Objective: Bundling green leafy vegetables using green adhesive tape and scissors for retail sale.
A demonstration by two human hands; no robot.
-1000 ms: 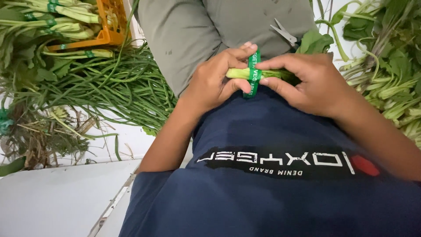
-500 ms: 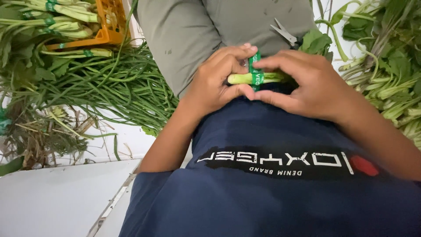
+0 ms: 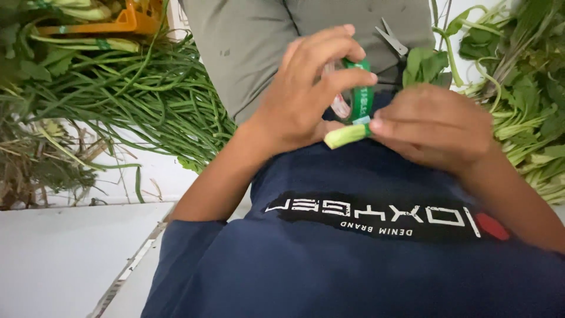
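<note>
My left hand [image 3: 300,94] holds a roll of green tape [image 3: 360,94], with the tape running down to a pale green vegetable stalk [image 3: 344,136]. My right hand [image 3: 432,126] grips that stalk, whose cut end sticks out to the left; the leafy end [image 3: 425,63] shows above the hand. Both hands work over my lap, above my dark blue shirt [image 3: 365,247].
Scissors [image 3: 391,40] lie on grey trousers [image 3: 253,41]. A heap of long thin green stalks [image 3: 123,100] fills the left. An orange crate [image 3: 126,20] with bundled greens stands at the top left. Loose leafy greens [image 3: 524,88] lie at the right. White floor [image 3: 59,259] lower left.
My left hand has lifted away from the stalk, pulling the green tape roll up. The camera view has moved closer.
</note>
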